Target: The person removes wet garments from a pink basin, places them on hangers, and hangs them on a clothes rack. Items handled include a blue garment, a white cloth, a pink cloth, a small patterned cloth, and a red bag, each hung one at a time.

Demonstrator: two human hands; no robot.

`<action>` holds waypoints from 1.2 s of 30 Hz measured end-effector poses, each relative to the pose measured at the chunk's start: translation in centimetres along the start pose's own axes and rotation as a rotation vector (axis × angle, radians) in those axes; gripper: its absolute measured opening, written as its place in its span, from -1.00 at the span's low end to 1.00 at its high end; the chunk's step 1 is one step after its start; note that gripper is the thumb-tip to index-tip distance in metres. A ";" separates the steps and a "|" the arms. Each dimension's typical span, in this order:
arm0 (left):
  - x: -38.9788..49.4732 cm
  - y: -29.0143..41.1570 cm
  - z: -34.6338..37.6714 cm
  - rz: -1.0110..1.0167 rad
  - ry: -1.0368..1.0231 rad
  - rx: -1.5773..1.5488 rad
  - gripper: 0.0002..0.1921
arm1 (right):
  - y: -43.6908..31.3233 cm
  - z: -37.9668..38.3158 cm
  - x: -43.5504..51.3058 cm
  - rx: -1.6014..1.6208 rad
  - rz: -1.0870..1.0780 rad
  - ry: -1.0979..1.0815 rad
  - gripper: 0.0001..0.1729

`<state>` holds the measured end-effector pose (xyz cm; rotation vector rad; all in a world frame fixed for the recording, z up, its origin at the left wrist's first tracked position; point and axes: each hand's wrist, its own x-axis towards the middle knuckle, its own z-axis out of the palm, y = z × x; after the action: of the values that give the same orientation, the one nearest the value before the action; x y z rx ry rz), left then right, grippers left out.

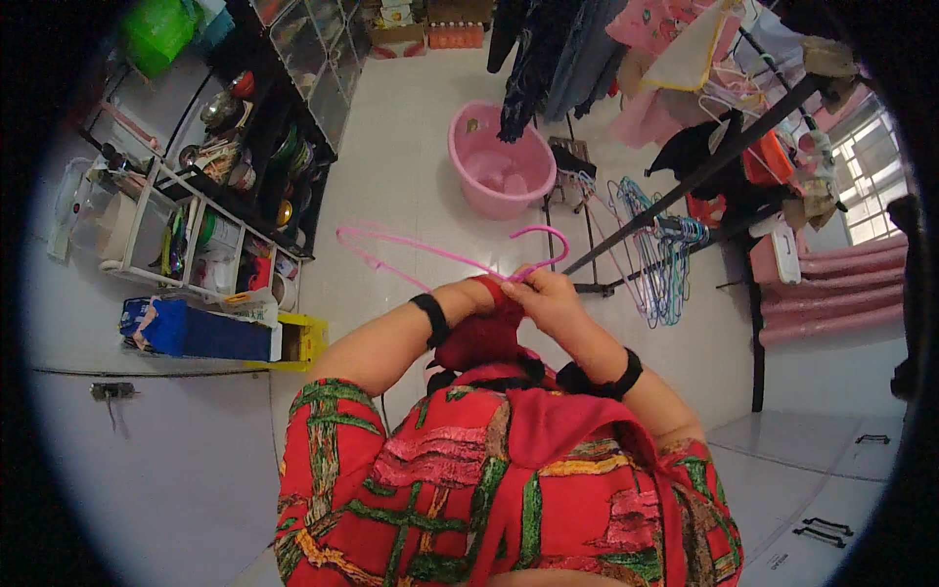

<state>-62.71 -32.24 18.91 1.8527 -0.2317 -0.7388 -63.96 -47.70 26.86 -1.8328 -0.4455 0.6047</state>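
Note:
A pink clothes hanger (422, 246) is held in front of my chest, its hook curling up and to the right. My right hand (552, 297) pinches it near the base of the hook. My left hand (473, 299) is beside it, partly inside a dark red garment (480, 337) that hangs below; its fingers are hidden by the cloth. One long arm of the hanger reaches out to the left, past the garment. Black bands are around both wrists.
A pink plastic basin (502, 187) stands on the tiled floor ahead, under hanging dark trousers (524, 88). Many empty hangers (664, 257) hang on a black metal rack (697, 176) at right. Left are a white shelf unit (194, 242) and a blue box (220, 330).

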 end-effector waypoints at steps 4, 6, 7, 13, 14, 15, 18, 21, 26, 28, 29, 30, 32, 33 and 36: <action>-1.4 0.9 0.5 -0.058 -0.097 0.157 -0.59 | 0.4 -0.6 0.1 -0.087 -0.097 0.038 -0.77; -2.3 1.6 1.2 -0.098 -0.127 0.287 -0.60 | 0.8 -0.4 0.1 0.034 -0.043 -0.008 -0.79; -2.8 1.8 1.2 -0.110 -0.121 0.298 -0.60 | 1.0 -0.4 -0.1 -0.010 -0.075 0.010 -0.79; -5.3 2.0 -2.2 0.089 0.077 0.132 -0.74 | 0.7 -1.7 0.3 0.065 0.085 0.063 -0.80; -5.6 1.8 -2.2 0.155 0.244 0.321 -0.75 | 0.5 -1.9 0.4 0.118 0.035 0.054 -0.89; -5.8 1.5 -2.1 0.278 0.422 0.524 -0.76 | 0.3 -2.4 0.4 0.144 0.078 0.055 -0.89; -6.8 -0.7 -1.1 0.220 0.677 -0.144 -0.82 | -0.6 -3.5 1.0 0.263 0.081 0.039 -0.83; -6.0 -4.2 0.9 0.107 0.791 -0.252 -0.72 | -1.1 -3.8 1.4 0.403 0.174 0.144 -0.78; -0.5 -7.5 2.9 0.266 0.751 -0.231 -0.45 | -1.7 -5.3 1.4 0.424 0.164 0.074 -0.80; 1.2 -7.1 2.8 0.358 0.504 -0.460 -0.47 | -1.9 -5.8 1.4 0.480 0.162 0.075 -0.80; 1.7 -6.6 2.6 0.416 0.382 -0.570 -0.49 | -2.0 -6.1 1.4 0.467 0.155 0.073 -0.80; 1.9 -6.0 2.3 0.377 0.397 -0.527 -0.54 | -2.0 -6.4 1.5 0.456 0.147 0.071 -0.80; 1.7 -4.7 1.8 0.338 0.420 -0.443 -0.65 | -1.8 -6.8 1.6 0.421 0.133 0.099 -0.80; 1.4 -4.1 1.3 0.248 0.482 -0.371 -0.69 | -1.7 -7.0 1.7 0.393 0.126 0.128 -0.80; 0.0 -2.5 0.0 0.187 0.767 0.030 -0.81 | -1.0 -7.5 2.5 0.288 0.114 0.255 -0.83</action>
<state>-63.11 -31.23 16.67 1.9736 0.0832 0.1296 -57.45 -51.62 29.32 -1.6374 -0.0780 0.4760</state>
